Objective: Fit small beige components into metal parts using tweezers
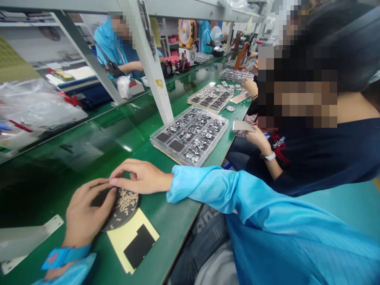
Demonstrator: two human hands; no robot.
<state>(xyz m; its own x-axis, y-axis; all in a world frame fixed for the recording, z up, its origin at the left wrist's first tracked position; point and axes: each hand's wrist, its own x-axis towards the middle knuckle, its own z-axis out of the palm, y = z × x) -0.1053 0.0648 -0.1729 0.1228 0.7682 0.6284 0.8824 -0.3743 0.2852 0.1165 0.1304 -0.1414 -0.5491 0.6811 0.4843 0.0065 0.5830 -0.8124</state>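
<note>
1. Black round pad (126,209), dotted with small beige pieces: on the green worktop (175,213), under the left hand's fingers and just ahead of the palm. It sits nearer the left hand than the right. Round, so it has no long axis.
2. Left hand (86,211): lying over the pad's left side, wrist toward the near edge of the view. Whether it is clamped on the pad cannot be told.
3. Right hand (139,177): reaching in from the right, in a blue sleeve (202,190). Its fingers lie across the pad's far edge and touch the left hand's fingers, so the hands are together. Any small item between them is too hidden to tell.
4. Cream backing sheet (130,241) with a black rectangular patch (139,245): below the right hand, meeting the pad's near edge. Its long axis runs away from the pad.
5. Clear plastic tray (190,136) of dark parts: ahead of the right hand, well apart.
6. Co-worker's hand (258,140): to the right, holding a grey card (243,126).
</note>
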